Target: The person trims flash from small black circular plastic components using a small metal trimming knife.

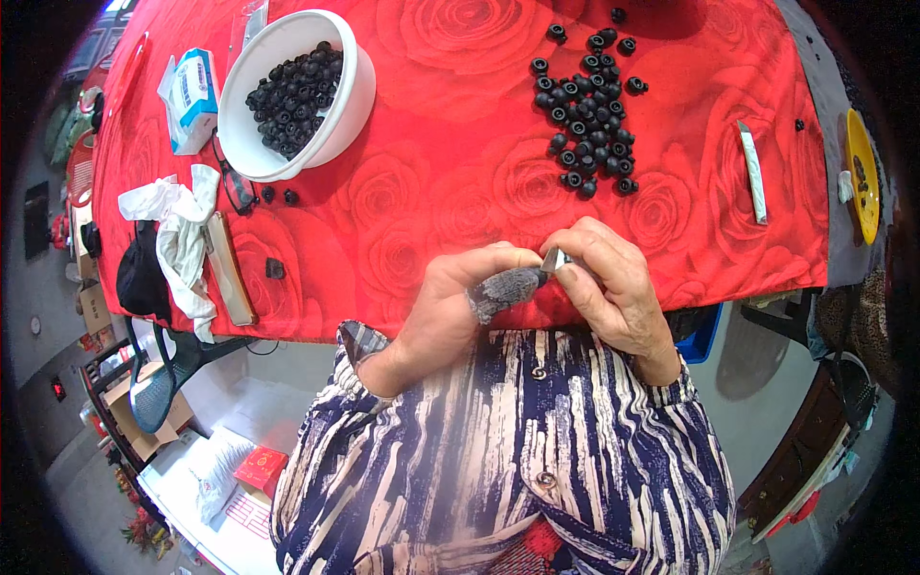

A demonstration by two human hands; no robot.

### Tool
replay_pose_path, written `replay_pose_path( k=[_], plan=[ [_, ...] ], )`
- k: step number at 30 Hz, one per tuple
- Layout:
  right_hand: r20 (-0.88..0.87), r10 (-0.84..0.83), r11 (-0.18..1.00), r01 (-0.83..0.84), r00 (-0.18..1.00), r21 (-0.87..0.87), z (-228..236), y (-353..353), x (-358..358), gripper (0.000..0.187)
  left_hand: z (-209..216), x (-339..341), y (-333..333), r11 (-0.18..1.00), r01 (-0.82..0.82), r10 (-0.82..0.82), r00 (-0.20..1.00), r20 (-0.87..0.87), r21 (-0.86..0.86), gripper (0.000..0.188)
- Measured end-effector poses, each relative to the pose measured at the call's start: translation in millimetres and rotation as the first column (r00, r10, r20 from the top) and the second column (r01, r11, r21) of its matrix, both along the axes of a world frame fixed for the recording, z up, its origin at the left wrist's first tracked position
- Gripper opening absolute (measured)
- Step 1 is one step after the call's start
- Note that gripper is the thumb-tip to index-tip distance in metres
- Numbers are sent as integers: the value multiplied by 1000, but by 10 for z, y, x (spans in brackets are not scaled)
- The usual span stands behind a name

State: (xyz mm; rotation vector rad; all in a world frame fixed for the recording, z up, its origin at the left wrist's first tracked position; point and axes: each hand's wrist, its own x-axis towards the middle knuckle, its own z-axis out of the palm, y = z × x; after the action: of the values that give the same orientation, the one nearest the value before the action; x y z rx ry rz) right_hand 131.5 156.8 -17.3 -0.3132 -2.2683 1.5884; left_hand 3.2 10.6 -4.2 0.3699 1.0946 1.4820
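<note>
My left hand [436, 297] and my right hand [613, 287] meet above the near edge of the red table. A grey knitted finger cover [503, 293] sits on the left thumb. The left thumb and forefinger pinch together; whatever is between their tips is mostly hidden. In the right fingers is a small silvery metal blade [554, 259], its end against the left fingertips. Ahead of the hands lies a loose pile of small round black parts [589, 110]. More black parts [297, 101] fill much of a white bowl [356, 96] at the far left.
Left of the bowl are a tissue pack [195, 101] and eyeglasses [235, 182]. A white cloth [182, 244], a black cloth [142, 273] and a phone-like slab [230, 268] lie near the left edge. On the right are a white-wrapped strip [753, 172] and a yellow dish [853, 144].
</note>
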Motion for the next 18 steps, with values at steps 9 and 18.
replay_pose_path(
  k=[9,18],
  plan=[
    [-1,48,999,-48,999,2,-18,39,-9,13,-33,-19,-5,1000,15,-14,997,81,-8,20],
    [-15,43,999,-43,999,-13,-52,46,-21,13,-47,-55,12,1000,7,-11,986,166,25,20]
  ],
)
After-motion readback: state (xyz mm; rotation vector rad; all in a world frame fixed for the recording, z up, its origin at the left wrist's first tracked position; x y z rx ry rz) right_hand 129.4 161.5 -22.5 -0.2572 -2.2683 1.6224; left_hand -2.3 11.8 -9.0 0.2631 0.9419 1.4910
